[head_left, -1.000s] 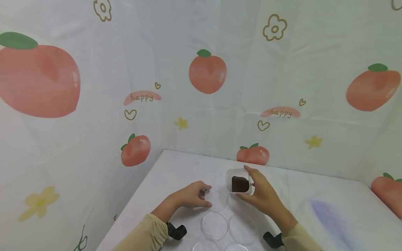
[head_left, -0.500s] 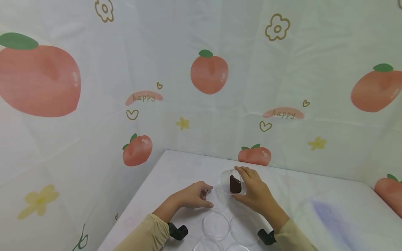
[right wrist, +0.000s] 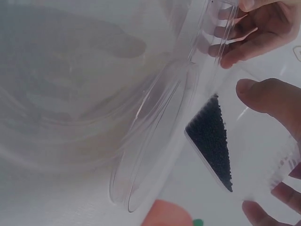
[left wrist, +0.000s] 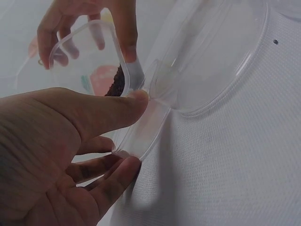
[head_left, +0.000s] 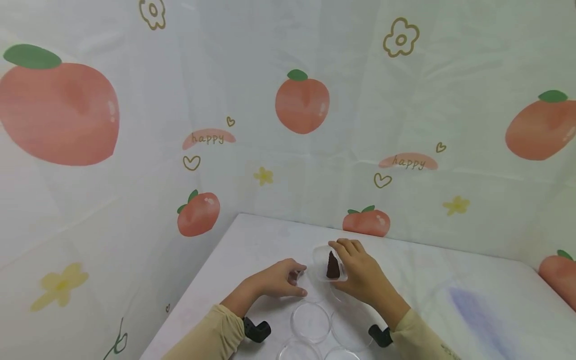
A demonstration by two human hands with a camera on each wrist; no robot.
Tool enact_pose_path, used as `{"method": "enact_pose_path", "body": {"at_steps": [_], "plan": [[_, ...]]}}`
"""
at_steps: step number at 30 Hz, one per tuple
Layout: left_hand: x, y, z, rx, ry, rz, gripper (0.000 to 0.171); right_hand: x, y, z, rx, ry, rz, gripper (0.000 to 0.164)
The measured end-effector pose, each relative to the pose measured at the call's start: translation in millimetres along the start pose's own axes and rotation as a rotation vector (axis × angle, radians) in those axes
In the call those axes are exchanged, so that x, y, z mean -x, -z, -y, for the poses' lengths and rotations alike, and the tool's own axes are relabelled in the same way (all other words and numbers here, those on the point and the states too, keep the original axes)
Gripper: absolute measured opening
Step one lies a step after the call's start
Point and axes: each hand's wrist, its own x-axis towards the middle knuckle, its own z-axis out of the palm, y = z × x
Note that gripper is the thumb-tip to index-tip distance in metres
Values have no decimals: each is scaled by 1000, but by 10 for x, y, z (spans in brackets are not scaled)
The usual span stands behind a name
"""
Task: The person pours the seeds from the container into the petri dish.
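My right hand (head_left: pixel 362 272) holds a clear square plastic tub (head_left: pixel 320 260) by its sides, tilted toward the left. Inside, small dark granules (right wrist: pixel 211 141) lie heaped in a wedge against one wall. My left hand (head_left: pixel 279 280) pinches the edge of a clear round petri dish (left wrist: pixel 153 125) between thumb and fingers, as the left wrist view shows. From the head, the tub overlaps much of this dish. The tub's wall sits close by the left thumb tip in the left wrist view.
Several more clear petri dishes stand nearer on the white table, among them one dish (head_left: pixel 310 321) and another dish (head_left: pixel 352 327). A stray granule (left wrist: pixel 276 42) lies beyond the dishes. Black wrist cameras (head_left: pixel 256 330) sit by both cuffs. A peach-printed curtain (head_left: pixel 302 150) backs the table.
My right hand has moved left with the tub and tipped it further, so the granules have slid into a narrow wedge. The left hand has stayed nearly still at its dish.
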Motion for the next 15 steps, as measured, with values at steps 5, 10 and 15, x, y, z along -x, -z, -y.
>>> {"method": "enact_pose_path", "body": {"at_steps": [5, 10, 15], "plan": [[-3, -6, 0, 0, 4, 0, 66, -31, -38, -5, 39, 80, -34, 100], [-19, -9, 28, -13, 17, -1, 67, -58, -17, 32, 82, 150, -83, 103], [-30, -6, 53, -16, 13, 0, 68, -61, -19, 60, 130, 170, -69, 105]]}}
